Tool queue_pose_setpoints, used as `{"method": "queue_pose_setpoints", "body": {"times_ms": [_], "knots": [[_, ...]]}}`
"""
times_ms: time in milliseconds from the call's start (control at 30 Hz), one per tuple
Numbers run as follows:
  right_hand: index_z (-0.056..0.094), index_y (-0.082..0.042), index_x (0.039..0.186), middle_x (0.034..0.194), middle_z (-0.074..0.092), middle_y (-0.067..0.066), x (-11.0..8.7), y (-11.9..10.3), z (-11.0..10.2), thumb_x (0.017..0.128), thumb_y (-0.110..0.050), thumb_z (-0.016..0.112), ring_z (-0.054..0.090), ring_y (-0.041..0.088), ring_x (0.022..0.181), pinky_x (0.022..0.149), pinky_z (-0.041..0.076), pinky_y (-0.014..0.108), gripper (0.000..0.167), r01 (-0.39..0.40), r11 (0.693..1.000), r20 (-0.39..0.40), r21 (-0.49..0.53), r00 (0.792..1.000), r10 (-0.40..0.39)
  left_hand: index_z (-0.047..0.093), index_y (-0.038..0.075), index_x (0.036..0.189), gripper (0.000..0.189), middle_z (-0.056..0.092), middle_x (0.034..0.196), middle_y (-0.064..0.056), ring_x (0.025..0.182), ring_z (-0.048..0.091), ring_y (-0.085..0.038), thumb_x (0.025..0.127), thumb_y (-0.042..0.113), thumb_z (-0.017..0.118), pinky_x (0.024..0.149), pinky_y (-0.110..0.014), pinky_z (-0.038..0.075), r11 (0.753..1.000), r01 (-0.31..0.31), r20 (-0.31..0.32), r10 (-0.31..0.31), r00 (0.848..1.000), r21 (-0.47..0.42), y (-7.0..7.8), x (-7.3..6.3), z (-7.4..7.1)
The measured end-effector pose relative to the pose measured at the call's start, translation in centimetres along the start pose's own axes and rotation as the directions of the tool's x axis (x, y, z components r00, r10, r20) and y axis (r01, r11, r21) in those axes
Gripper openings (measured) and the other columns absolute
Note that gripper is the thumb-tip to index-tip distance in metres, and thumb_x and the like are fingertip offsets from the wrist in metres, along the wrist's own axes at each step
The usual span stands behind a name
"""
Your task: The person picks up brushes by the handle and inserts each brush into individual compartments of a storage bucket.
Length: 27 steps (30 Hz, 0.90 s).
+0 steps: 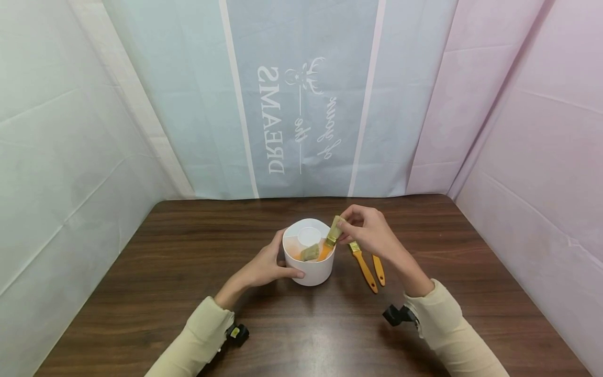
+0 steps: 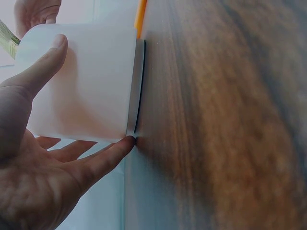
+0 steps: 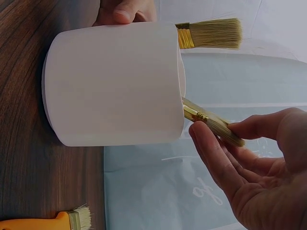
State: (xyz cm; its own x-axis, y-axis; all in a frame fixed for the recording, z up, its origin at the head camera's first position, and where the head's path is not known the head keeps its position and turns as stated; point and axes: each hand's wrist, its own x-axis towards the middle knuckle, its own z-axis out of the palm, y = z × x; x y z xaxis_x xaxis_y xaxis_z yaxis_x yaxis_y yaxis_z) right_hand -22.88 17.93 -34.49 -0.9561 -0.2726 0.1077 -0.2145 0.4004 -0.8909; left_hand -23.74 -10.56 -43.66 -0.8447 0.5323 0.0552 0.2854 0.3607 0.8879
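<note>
A white round container [image 1: 316,273] with inner dividers stands on the table, gripped around its left side by my left hand [image 1: 268,264], thumb in front and fingers behind. My right hand [image 1: 367,230] pinches a paintbrush [image 1: 332,233] by its bristle end at the container's right rim. That brush's orange handle points down inside the container, its lower end hidden by the wall. Another paintbrush [image 1: 310,253] leans in the front part of the container, bristles up; they stick out past the rim in the right wrist view.
Two more orange-handled paintbrushes lie on the dark wooden table [image 1: 188,251] to the right of the container: one paintbrush [image 1: 365,269] nearer it, another paintbrush [image 1: 379,269] partly under my right hand. Behind the table hangs a pale blue printed curtain [image 1: 301,104].
</note>
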Motion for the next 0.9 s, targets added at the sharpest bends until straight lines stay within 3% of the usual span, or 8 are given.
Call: {"method": "queue_pose_setpoints", "body": {"times_ms": [900], "knots": [[0.062,0.003,0.119,0.1,0.071,0.022,0.24,0.31,-0.47,0.099,-0.006,0.063,0.077,0.027,0.082,0.07,0.065,0.036,0.022,0.001,1.0,0.055,0.001,0.998,-0.001,0.017,0.022,0.163,0.113,0.041,0.16,-0.006,0.144,0.046,-0.025,0.079,0.031,0.092,0.113,-0.051,0.047,1.0,0.015,-0.006,-0.014,1.0,0.019,0.07,0.03,-0.07]]}}
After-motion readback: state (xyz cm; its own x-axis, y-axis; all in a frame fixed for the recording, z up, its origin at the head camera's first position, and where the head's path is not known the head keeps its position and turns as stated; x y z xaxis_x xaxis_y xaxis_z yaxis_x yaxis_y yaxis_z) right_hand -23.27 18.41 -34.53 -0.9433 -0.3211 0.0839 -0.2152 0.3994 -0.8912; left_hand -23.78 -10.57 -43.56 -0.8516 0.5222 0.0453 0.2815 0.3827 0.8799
